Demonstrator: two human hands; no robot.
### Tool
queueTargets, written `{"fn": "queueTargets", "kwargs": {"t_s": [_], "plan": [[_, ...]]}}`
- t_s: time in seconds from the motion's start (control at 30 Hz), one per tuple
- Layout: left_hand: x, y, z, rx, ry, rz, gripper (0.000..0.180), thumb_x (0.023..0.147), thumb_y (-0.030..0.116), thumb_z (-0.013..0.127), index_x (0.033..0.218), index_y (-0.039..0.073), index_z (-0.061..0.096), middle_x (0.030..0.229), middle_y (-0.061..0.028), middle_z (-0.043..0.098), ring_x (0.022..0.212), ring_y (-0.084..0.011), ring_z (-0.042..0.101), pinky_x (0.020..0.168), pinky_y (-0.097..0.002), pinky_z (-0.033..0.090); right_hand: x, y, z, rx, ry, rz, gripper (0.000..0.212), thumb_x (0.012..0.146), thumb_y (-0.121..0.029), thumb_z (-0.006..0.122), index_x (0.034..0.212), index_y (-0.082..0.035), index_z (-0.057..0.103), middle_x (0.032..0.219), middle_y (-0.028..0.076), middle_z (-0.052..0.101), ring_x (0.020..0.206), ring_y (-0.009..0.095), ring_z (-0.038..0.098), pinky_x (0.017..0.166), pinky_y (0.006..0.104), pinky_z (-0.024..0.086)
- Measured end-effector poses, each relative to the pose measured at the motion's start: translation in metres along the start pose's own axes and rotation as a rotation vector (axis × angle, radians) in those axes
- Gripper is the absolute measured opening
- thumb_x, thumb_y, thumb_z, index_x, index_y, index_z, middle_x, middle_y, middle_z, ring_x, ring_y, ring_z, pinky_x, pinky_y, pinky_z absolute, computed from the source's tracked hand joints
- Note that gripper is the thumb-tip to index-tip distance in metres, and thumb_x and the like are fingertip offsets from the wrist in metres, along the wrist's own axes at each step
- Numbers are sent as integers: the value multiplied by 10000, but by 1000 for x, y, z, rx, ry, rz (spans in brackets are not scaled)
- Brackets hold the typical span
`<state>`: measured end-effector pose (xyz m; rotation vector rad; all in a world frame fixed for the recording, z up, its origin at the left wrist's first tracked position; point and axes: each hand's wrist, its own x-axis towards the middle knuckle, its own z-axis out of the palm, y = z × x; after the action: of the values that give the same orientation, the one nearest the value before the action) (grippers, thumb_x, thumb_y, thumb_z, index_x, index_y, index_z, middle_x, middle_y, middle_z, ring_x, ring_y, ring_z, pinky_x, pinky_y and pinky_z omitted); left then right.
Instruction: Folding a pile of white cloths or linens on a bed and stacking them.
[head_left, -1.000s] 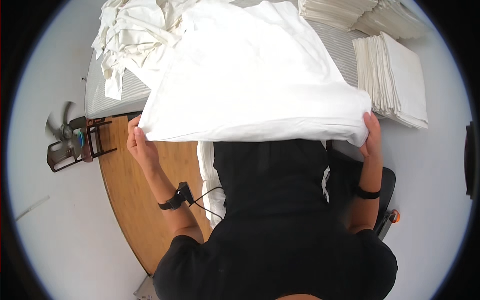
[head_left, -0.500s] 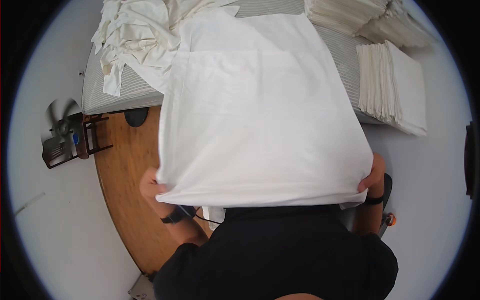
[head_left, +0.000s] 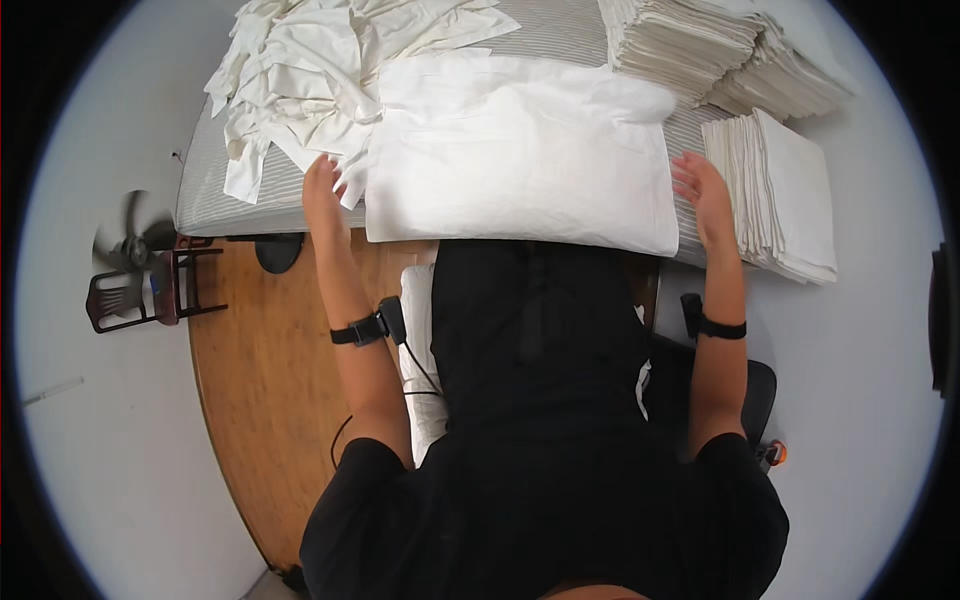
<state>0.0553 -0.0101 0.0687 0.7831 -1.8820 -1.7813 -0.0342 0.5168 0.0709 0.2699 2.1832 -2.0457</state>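
Observation:
A white cloth (head_left: 520, 160), folded over on itself, lies flat on the striped table (head_left: 205, 200) in front of me, its near edge hanging over the table's edge. My left hand (head_left: 322, 192) hovers open just beside the cloth's left edge, fingers spread, next to the crumpled pile. At the cloth's right edge my right hand (head_left: 703, 190) is also open with fingers apart and holds nothing.
A heap of crumpled white cloths (head_left: 310, 70) covers the table's far left. Stacks of folded white cloths stand at the far right (head_left: 700, 40) and beside my right hand (head_left: 785, 195). A small fan on a stand (head_left: 135, 260) sits left, on the floor.
I held the cloth up by its two near corners and swung it toward me. Now it lies folded on the table and both hands have let go.

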Motion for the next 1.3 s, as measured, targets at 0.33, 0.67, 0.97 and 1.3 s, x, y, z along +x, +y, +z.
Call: {"fn": "queueTargets", "kwargs": {"t_s": [0.33, 0.67, 0.97, 1.3], "plan": [[-38, -88, -37, 105, -190, -80, 398, 890, 204, 734, 1205, 57, 542, 871, 17, 646, 778, -34, 509, 668, -194, 380, -42, 64, -10, -368, 55, 140, 312, 863, -238, 747, 973, 19, 609, 816, 49, 666, 711, 97, 582, 634, 247, 456], [-56, -33, -97, 635, -639, -390, 189, 888, 164, 700, 928, -20, 688, 792, -12, 665, 713, -72, 559, 637, -242, 441, -83, 28, -48, -524, -555, 530, 257, 876, -225, 707, 922, 28, 703, 673, 39, 653, 467, 62, 516, 410, 222, 397], [-53, -49, -74, 604, -407, -48, 423, 898, 221, 692, 1243, -10, 606, 1104, -93, 672, 1013, -170, 632, 761, -295, 512, -57, 69, -33, -715, -83, 63, 275, 869, -242, 719, 956, 8, 643, 761, 87, 670, 658, 142, 641, 603, 296, 517], [21, -53, 28, 606, -65, 142, 403, 771, 286, 781, 1061, 22, 693, 791, -40, 659, 698, -158, 604, 683, -306, 497, 30, 83, -26, -773, 201, -134, 519, 766, -281, 806, 1136, 26, 609, 939, 148, 701, 762, 197, 644, 708, 320, 510]]}}
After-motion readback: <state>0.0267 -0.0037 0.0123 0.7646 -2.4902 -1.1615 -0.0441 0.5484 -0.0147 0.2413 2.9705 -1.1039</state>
